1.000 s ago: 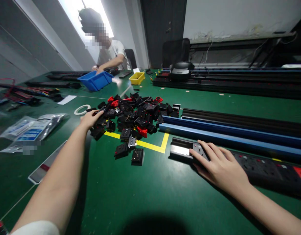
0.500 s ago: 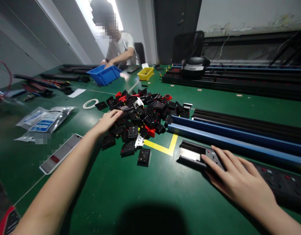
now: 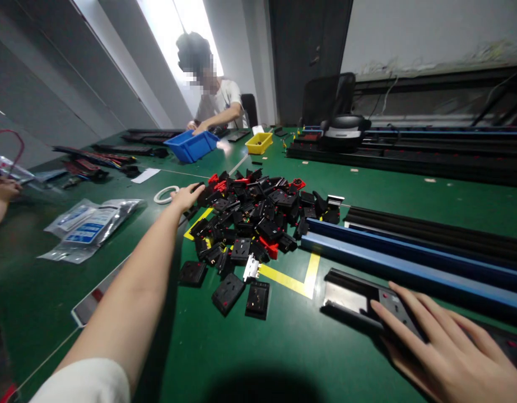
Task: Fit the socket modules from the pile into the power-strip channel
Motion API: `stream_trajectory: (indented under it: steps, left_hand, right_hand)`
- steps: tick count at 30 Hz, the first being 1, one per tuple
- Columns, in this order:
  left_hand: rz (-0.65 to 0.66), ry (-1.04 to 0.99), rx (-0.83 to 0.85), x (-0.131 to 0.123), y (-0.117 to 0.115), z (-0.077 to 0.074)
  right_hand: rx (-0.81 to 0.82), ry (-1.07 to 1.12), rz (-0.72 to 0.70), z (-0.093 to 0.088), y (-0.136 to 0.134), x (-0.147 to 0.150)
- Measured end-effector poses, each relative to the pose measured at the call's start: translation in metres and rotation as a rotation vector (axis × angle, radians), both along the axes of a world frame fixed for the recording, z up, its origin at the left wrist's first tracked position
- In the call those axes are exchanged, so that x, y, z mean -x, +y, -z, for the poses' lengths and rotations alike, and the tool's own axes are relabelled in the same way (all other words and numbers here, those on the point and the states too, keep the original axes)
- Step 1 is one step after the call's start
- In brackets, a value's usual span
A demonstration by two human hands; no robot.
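A heap of black socket modules [image 3: 258, 218], with a few red parts mixed in, lies on the green table [image 3: 250, 352] over a yellow tape corner. My left hand [image 3: 186, 196] reaches to the heap's far left edge, fingers curled onto a black module there. My right hand [image 3: 447, 352] lies flat with fingers spread on a long black power strip [image 3: 354, 296] at the near right.
Blue and black rails [image 3: 409, 252] run along the right. Plastic bags [image 3: 85, 224], a white tape roll [image 3: 163, 195] and a flat plate [image 3: 94, 296] lie left. A blue bin [image 3: 193, 145] and yellow bin [image 3: 259, 143] stand far off, where another person [image 3: 218, 103] works. Another hand [image 3: 1, 190] shows at far left.
My left hand moved from the heap's near left side back to its far left edge. The view shifted, so the right hand now sits lower right, still on the strip.
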State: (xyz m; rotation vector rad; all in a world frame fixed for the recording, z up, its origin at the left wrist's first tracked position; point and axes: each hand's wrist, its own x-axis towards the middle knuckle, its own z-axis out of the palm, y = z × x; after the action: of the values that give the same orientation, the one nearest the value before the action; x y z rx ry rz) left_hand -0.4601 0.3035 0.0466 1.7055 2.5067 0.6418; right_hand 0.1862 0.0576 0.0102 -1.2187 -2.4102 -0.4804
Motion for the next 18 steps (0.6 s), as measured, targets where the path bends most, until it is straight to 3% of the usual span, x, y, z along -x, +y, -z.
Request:
stream_trajectory:
  steps: [6,13,18]
  left_hand:
    - [0.022,-0.101,0.015,-0.026,-0.015,0.014]
    - [0.070,-0.126,0.025,-0.069,-0.049,0.019]
    - [0.035,-0.127,-0.004,-0.109,-0.066,0.026]
  right_hand:
    - [0.070,-0.013,0.030,-0.008,-0.006,0.005]
    - [0.003,-0.147,-0.023,-0.018,0.003,0.002]
    - [-0.052,-0.164,-0.029,-0.021,0.004,0.006]
